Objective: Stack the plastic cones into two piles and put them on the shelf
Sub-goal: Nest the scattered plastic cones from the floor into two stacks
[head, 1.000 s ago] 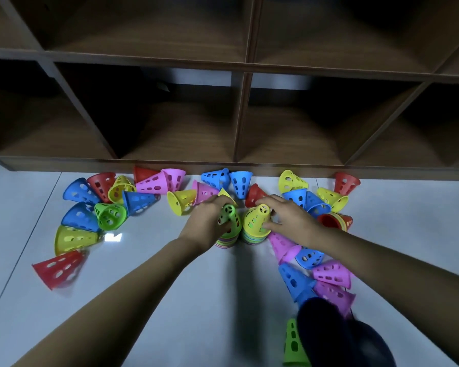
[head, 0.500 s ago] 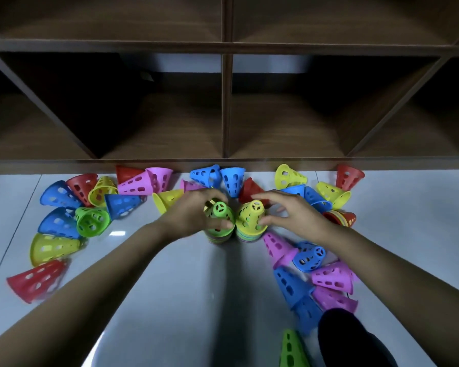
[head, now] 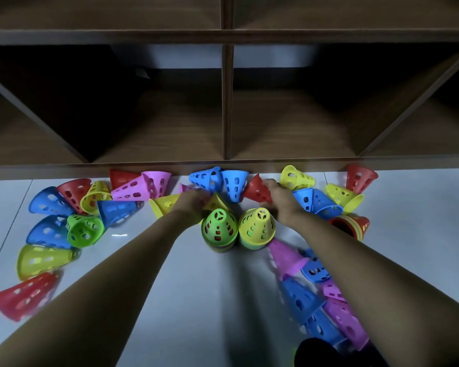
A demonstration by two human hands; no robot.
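**Head view**

- Shelf (head: 227, 102): dark wood, running along the far edge of the floor (head: 191, 300). The lower row shows 2 full bays split by 1 upright, with a part-bay at either side.
- Piles, 2: green-topped pile (head: 219, 229) and yellow-topped pile (head: 257, 226). Both stand upright on the floor in front of the shelf, side by side, touching or nearly so.
- Left hand (head: 194, 205): just behind the green-topped pile, against a lying yellow cone (head: 217, 203). The fingers are blurred, so I cannot tell whether they are spread or pinching it.
- Right hand (head: 281, 205): just behind the yellow-topped pile. The fingers curl over the red cone (head: 256, 189) with the thumb beneath, gripping it.
- Left group (head: 84, 230), loose cones lying on the floor: blue 3, red 3, yellow 3, pink 2, green 1. A sliver of 1 more pink shows behind the left hand.
- Centre pair (head: 233, 184): blue 2, touching, at the shelf foot.
- Far right group (head: 342, 196): yellow 2, blue 2, red 1, near the shelf foot.
- Lying stack (head: 351, 225): 1, on its side with red outermost, beside the far right group.
- Near right group (head: 300, 300): pink 3, blue 3, overlapping and blurred, so the count is unsure.
- Dark shape (head: 326, 353): 1, at the lower edge. I cannot tell what it is.
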